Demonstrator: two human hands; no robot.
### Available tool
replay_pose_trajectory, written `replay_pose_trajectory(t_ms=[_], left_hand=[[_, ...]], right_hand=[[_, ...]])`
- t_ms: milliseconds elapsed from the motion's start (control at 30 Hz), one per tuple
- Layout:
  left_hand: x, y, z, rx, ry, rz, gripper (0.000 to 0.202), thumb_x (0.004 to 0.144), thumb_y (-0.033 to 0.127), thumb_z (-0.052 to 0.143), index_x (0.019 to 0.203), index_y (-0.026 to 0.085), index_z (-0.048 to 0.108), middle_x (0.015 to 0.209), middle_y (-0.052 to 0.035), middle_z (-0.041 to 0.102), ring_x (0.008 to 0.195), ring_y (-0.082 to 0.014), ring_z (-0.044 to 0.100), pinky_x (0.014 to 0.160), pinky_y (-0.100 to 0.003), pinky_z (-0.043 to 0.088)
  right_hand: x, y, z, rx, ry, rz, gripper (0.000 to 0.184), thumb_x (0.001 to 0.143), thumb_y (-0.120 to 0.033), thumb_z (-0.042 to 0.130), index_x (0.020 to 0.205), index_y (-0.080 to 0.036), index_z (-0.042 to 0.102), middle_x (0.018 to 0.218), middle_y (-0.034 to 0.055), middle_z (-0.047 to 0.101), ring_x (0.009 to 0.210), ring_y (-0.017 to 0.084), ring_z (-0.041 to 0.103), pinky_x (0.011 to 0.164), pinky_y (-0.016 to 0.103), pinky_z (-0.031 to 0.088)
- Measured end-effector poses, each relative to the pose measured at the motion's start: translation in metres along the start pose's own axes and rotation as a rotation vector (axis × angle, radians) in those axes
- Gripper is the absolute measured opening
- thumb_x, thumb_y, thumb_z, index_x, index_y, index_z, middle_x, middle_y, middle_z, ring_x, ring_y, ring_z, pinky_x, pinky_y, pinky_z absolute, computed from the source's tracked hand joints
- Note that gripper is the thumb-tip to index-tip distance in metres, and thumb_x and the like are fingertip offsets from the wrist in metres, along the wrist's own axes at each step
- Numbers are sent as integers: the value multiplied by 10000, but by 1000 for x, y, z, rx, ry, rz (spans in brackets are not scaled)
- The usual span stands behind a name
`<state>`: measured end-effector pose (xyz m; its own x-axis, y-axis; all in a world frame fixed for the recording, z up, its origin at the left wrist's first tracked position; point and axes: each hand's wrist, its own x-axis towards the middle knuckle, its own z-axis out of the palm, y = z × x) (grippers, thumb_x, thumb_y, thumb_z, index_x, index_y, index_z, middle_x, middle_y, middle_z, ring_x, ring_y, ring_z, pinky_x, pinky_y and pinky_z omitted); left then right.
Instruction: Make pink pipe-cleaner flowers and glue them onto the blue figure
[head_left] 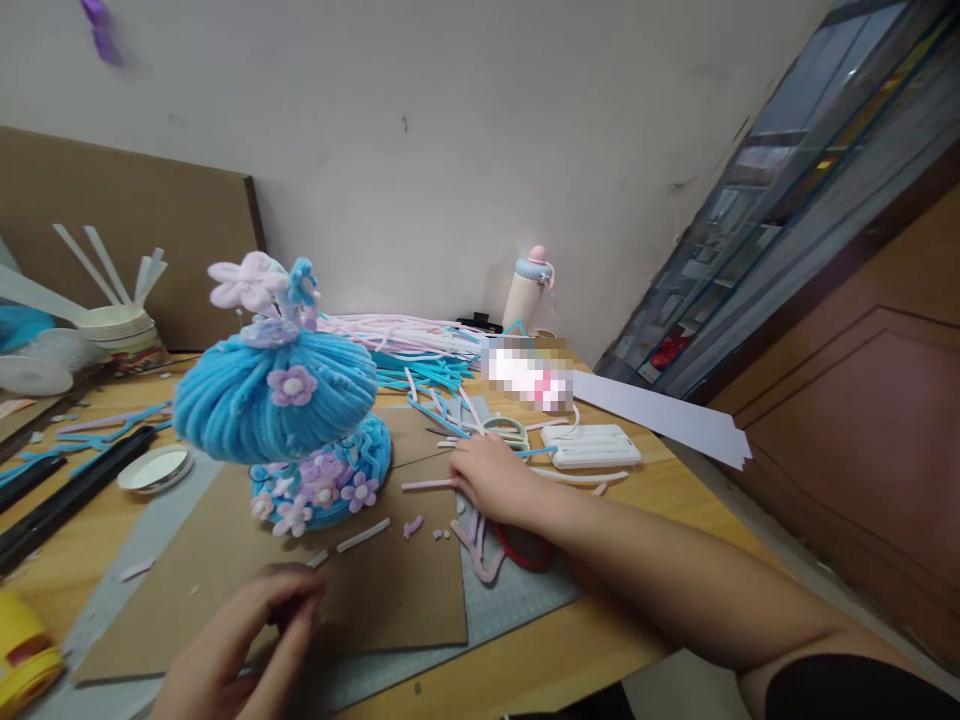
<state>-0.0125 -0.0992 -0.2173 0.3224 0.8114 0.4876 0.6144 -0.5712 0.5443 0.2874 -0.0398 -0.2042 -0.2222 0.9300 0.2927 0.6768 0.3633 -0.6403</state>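
Observation:
My left hand (251,640) is at the front left, thumb and forefinger pinched together. A short white pipe cleaner piece (319,558) shows at its fingertips; I cannot tell whether they grip it. Farther right, my right hand (491,475) reaches down among pipe cleaners with curled fingers, and what lies under them is hidden. A pink pipe cleaner (427,486) sticks out beside those fingertips. Under the wrist is a red handle (525,548), and pale green scissor handles (506,432) lie just behind. Between the hands stands a blue fuzzy lamp-like piece (274,390) with pink and lilac flowers.
Cardboard (405,600) lies over a grey mat (517,600), with pipe cleaner scraps on it. Pink and blue pipe cleaners (412,345) are heaped at the back. A bottle (525,290), a white power bank (591,446) and a yellow bottle (26,650) stand or lie around.

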Motion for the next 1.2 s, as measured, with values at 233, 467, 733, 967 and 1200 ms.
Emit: replay_pose_trajectory(t_ms=[233, 467, 733, 967, 1200], left_hand=[[-3, -2, 1, -24, -24, -7, 173, 831, 368, 554, 971, 270, 588, 872, 7, 698, 760, -122, 681, 656, -129, 545], [1, 4, 1, -37, -15, 9, 161, 822, 355, 562, 949, 267, 606, 849, 9, 707, 726, -119, 690, 613, -116, 544], [4, 12, -2, -84, -37, 3, 132, 819, 306, 569, 929, 262, 627, 862, 8, 720, 733, -121, 696, 638, -123, 547], [6, 22, -3, -154, -53, -31, 141, 826, 297, 563, 925, 270, 659, 875, 6, 730, 764, -142, 695, 664, -154, 552], [19, 49, 2, -253, -172, -155, 271, 864, 346, 522, 1090, 232, 620, 943, -32, 720, 826, -165, 674, 712, -238, 548]], right_hand=[[18, 14, -54, 814, 249, 317, 222, 778, -395, 631, 816, -202, 528, 702, -36, 542, 600, 102, 504, 602, 262, 414], [19, 6, -84, 1135, 452, 274, 259, 650, -308, 783, 761, -221, 565, 786, -49, 603, 699, 95, 560, 657, 239, 457], [30, -29, -135, 1122, 611, 19, 183, 806, -355, 645, 811, -273, 482, 656, -76, 488, 507, 69, 455, 545, 224, 430], [-16, -62, -92, 184, 14, -252, 99, 895, -294, 535, 875, -239, 615, 734, -7, 594, 650, 123, 540, 582, 261, 406], [-41, -91, -2, -209, -160, -354, 207, 941, -254, 431, 910, -169, 618, 790, 31, 630, 727, 139, 560, 633, 254, 385]])
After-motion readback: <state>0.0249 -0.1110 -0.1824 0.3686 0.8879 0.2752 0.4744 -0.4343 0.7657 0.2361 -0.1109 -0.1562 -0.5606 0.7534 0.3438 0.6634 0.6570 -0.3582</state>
